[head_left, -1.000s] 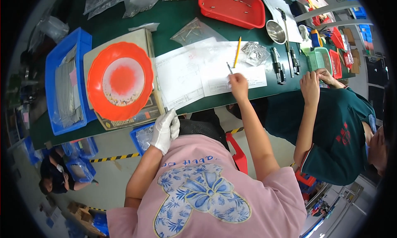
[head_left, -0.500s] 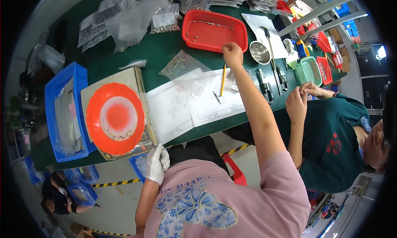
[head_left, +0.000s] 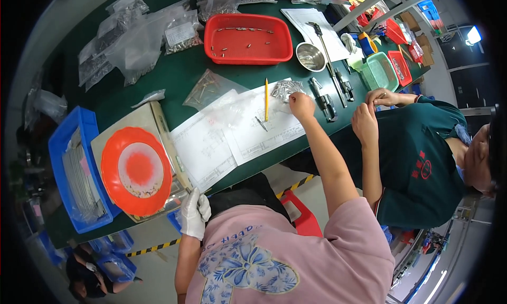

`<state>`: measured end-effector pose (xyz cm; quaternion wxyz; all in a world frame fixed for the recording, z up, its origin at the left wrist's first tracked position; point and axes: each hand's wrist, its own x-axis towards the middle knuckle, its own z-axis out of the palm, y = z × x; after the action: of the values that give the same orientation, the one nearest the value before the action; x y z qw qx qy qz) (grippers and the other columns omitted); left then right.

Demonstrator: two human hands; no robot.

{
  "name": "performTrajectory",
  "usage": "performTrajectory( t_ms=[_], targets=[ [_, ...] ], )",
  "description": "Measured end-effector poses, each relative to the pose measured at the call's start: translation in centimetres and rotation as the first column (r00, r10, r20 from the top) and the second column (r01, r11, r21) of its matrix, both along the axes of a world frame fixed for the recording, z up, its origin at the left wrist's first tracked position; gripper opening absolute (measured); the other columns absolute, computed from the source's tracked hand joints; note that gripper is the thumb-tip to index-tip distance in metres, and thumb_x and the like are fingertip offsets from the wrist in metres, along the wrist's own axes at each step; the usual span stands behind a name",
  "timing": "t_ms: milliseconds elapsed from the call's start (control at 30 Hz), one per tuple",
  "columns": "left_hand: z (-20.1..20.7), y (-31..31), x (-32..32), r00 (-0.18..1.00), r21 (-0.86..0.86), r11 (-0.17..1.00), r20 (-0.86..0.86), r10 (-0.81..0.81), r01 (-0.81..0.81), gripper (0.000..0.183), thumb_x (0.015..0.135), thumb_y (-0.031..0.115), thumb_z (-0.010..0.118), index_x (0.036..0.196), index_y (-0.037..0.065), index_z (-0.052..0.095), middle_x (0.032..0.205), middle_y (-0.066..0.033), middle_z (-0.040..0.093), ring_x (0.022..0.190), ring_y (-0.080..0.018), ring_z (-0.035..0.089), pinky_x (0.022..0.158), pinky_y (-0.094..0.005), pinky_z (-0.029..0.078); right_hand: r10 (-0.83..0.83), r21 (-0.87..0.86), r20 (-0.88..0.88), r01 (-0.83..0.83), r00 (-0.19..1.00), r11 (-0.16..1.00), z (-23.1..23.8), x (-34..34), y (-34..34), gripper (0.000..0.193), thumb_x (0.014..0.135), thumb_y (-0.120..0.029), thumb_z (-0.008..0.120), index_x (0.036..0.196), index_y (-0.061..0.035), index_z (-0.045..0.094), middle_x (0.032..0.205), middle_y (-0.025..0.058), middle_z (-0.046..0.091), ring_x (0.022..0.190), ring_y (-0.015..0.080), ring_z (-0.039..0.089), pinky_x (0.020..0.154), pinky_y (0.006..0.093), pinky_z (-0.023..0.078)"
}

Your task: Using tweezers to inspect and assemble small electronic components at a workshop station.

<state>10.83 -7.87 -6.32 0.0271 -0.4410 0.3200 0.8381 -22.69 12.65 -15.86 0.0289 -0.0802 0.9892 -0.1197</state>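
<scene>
The right hand point(head_left: 301, 106), earlier beside the red tray point(head_left: 243, 51) at upper centre, is now reaching the metal pins point(head_left: 285, 87) at centre, its fingers bending; whether they are gripping any, I cannot tell. The gloved left hand point(head_left: 194, 213) is curling at lower left, its grip unclear. Papers point(head_left: 203, 156) are covering part of the green tabletop point(head_left: 168, 78); striped tape point(head_left: 158, 247) is crossing the floor point(head_left: 153, 275), lower left.

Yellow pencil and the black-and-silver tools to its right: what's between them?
In the head view, a pile of small silver metal parts lies there, with the bare right hand at its near edge.
</scene>
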Motion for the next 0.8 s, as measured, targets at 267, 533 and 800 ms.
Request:
performTrajectory(
  t_ms=[267,533,800],
  targets=[
    [-0.1,0.3,1.5,0.999,-0.022,0.999,0.041,0.035,-0.034,0.033,0.086,0.032,0.041,0.060,0.012,0.038,0.044,0.0013,0.031,0.033,-0.0090,0.027,0.033,-0.0221,0.021,-0.011,0.193,0.051,0.001,0.999,0.981,-0.7,-0.3,-1.8,0.019,0.075,-0.024,0.052,0.087,-0.0097,0.054,0.079,0.0145,0.061,0.074,0.0295,0.059,0.064,0.0403,0.046],
    [0.6,0.5,2.2,0.998,-0.045,0.997,0.021,0.059,-0.058,0.033,0.086,0.030,0.042,0.060,0.010,0.037,0.043,0.0005,0.032,0.032,-0.0090,0.027,0.031,-0.0215,0.020,-0.043,0.238,0.078,0.023,0.996,0.971,-1.3,-0.4,-1.7,0.020,0.080,-0.014,0.037,0.085,-0.0086,0.055,0.080,0.0136,0.061,0.076,0.0290,0.060,0.064,0.0393,0.047],
    [1.9,-0.2,1.3,0.997,-0.086,0.996,-0.075,0.029,-0.035,0.030,0.086,0.031,0.042,0.065,0.010,0.037,0.044,0.0016,0.031,0.032,-0.0079,0.027,0.031,-0.0209,0.021,-0.077,-0.175,-0.217,0.039,0.973,0.984,0.3,2.5,-0.1,0.021,0.075,-0.030,0.055,0.079,-0.0098,0.062,0.073,0.0101,0.061,0.066,0.0263,0.059,0.059,0.0363,0.046]
  ],
)
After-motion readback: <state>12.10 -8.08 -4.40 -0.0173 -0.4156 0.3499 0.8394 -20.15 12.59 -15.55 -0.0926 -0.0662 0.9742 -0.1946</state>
